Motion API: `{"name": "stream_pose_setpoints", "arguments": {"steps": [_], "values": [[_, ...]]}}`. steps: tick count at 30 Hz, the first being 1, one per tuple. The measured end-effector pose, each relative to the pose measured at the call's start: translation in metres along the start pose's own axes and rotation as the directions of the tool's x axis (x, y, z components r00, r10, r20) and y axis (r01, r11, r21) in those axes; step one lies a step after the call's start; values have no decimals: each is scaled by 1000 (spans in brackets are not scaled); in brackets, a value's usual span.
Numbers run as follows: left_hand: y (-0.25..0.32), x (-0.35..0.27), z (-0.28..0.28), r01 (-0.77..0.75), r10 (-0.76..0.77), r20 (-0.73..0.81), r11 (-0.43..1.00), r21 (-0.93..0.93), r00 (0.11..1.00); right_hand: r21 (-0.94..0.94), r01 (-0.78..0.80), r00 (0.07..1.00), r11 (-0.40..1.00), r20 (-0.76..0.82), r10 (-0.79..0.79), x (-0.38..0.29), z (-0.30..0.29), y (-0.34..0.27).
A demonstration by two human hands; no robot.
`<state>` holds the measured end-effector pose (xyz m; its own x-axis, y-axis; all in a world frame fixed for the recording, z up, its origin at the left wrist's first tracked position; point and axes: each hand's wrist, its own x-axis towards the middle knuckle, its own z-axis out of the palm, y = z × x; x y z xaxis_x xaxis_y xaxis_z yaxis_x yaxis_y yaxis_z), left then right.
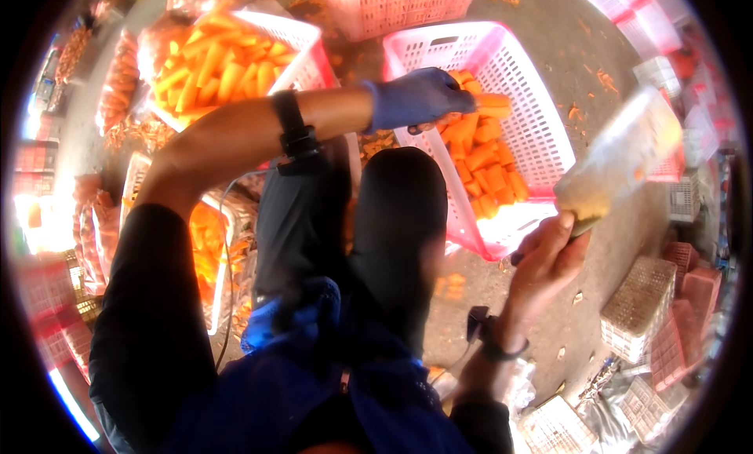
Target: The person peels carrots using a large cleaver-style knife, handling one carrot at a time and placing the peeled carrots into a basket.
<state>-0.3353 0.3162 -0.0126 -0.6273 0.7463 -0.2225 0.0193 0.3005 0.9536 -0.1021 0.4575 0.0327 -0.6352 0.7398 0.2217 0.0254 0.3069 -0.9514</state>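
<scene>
My left hand [423, 101], in a blue glove, holds an orange carrot piece [493, 105] over the near left part of a pink and white plastic basket [529, 118]. Cut carrot pieces [485, 165] lie in a heap along that basket's left side. My bare right hand [550, 248] grips the handle of a cleaver [620, 148], whose broad blade points up and to the right, apart from the basket. The blade is blurred. At the upper left, a second basket [294, 30] is heaped with whole peeled carrots [217, 71].
Clear bags of carrots [117, 83] stand at the far left. A crate [220, 283] of orange pieces or peelings is beside my left leg. A pink crate [400, 6] stands beyond my knees. More crates [638, 307] line the right side, and scraps dot the floor.
</scene>
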Motion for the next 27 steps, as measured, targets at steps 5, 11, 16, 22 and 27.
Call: {"name": "stream_pose_setpoints", "arguments": {"steps": [5, 11, 16, 22, 27], "values": [[47, 0, 7, -22, 5, 178, 996, 89, 984, -583, 236, 911, 777, 410, 31, -1, -7, 92], [7, 12, -28, -369, 276, 245, 683, 630, 929, -265, -142, 980, 954, 100, 174, 16, -18, 86], [-39, -14, -176, -259, 308, 119, 465, 847, 944, -404, -125, 979, 906, 97, 178, -7, -32, 78], [-130, -168, -270, 61, -151, -20, 276, 959, 988, -457, -224, 943, 861, 122, 310, -5, -9, 99], [-172, -201, -260, 54, -271, -22, 111, 992, 962, -361, -328, 906, 873, 141, 399, 4, 10, 107]]}}
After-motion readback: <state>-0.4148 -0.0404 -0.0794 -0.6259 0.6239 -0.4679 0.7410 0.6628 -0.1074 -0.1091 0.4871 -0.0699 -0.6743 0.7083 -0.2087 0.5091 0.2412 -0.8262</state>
